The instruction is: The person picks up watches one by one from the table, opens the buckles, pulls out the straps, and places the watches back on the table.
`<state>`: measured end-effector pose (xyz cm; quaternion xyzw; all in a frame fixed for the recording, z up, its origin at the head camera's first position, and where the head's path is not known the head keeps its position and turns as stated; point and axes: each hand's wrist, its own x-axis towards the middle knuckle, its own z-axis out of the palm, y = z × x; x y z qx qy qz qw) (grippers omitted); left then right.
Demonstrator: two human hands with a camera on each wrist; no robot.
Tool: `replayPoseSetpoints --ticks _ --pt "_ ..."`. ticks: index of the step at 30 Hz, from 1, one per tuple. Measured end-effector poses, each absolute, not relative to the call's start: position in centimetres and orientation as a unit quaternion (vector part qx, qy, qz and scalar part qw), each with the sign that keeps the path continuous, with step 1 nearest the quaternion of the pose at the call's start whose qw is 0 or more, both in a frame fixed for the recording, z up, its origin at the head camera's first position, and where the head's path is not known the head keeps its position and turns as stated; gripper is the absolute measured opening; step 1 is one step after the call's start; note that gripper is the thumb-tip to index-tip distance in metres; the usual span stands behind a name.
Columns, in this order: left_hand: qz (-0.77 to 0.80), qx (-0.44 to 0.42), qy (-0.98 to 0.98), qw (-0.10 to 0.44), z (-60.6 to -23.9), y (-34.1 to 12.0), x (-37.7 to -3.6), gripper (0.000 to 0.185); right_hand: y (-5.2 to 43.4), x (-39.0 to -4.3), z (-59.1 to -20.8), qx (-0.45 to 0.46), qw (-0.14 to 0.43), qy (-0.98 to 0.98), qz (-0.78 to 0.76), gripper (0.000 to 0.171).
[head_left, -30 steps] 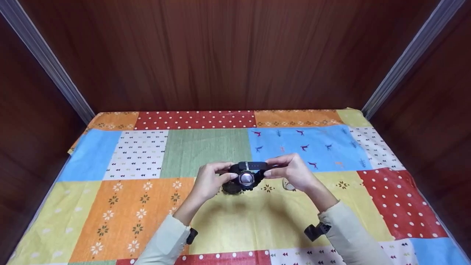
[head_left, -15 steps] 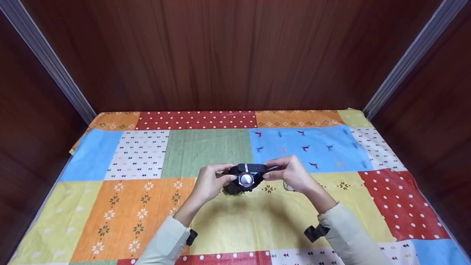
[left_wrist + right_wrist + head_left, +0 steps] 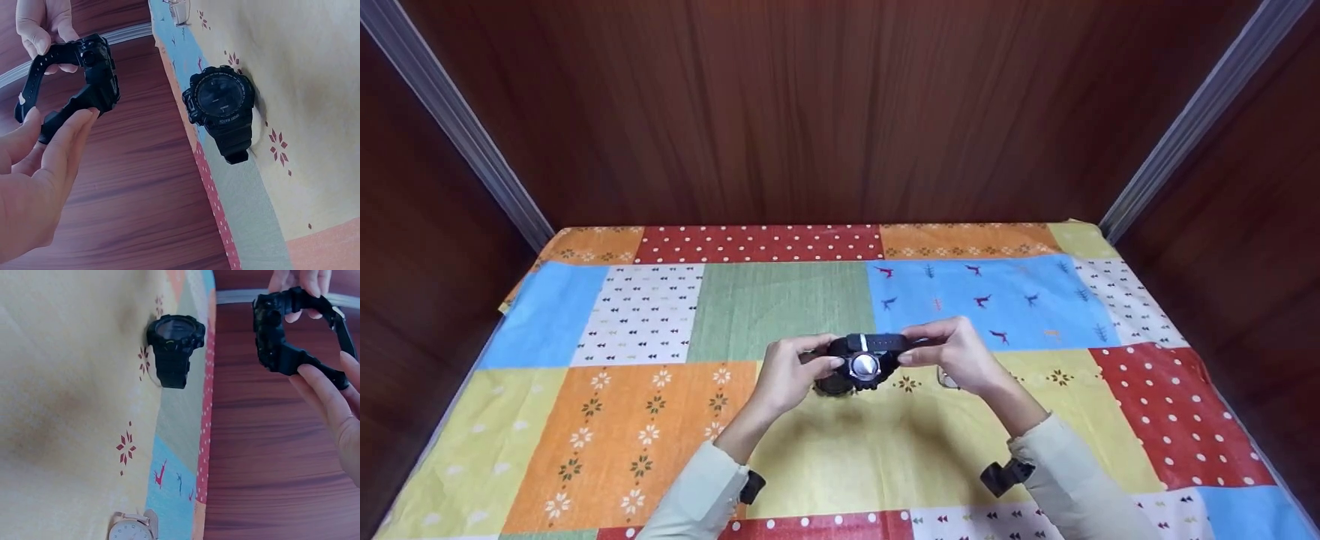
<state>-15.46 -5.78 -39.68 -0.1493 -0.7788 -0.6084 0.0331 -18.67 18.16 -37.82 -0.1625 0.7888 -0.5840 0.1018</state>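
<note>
Both hands hold a black sports watch [image 3: 865,366] up over the table, its face toward the head camera. My left hand [image 3: 785,375] pinches the strap on the left side between thumb and fingers. On the other side, my right hand [image 3: 956,358] pinches the strap near the top. In the left wrist view the strap [image 3: 35,84] forms a loop with a pale keeper or buckle on it. A second black sports watch [image 3: 222,98] lies on the cloth beneath, mostly hidden by the held one in the head view.
A watch with a pale round dial [image 3: 132,531] lies on the cloth by the right hand, partly hidden in the head view. The patchwork tablecloth [image 3: 645,442] covers the table. Dark wood panels [image 3: 810,112] enclose the back and sides.
Both hands keep their hold in nearly the same place. The face of the held watch catches a brighter glare than a second ago.
</note>
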Motion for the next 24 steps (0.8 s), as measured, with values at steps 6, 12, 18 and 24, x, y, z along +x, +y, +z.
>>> replayPoseSetpoints --ticks 6,12,18,24 --pt "-0.645 -0.143 -0.750 0.002 -39.73 -5.75 -15.41 0.024 18.31 -18.75 -38.13 -0.152 0.114 0.764 -0.616 0.036" --pt "-0.665 -0.135 -0.735 -0.009 -39.70 -5.80 -15.44 0.024 18.37 -18.80 -38.32 -0.146 0.128 0.728 -0.657 0.037" --pt "-0.698 -0.125 -0.704 -0.024 -39.76 -5.79 -15.52 0.028 18.32 -18.90 -38.38 -0.147 0.139 0.688 -0.696 0.036" --pt "-0.742 -0.090 -0.662 -0.050 -39.56 -6.55 -15.71 0.037 19.07 -19.18 -38.75 -0.170 0.148 0.613 -0.757 0.027"
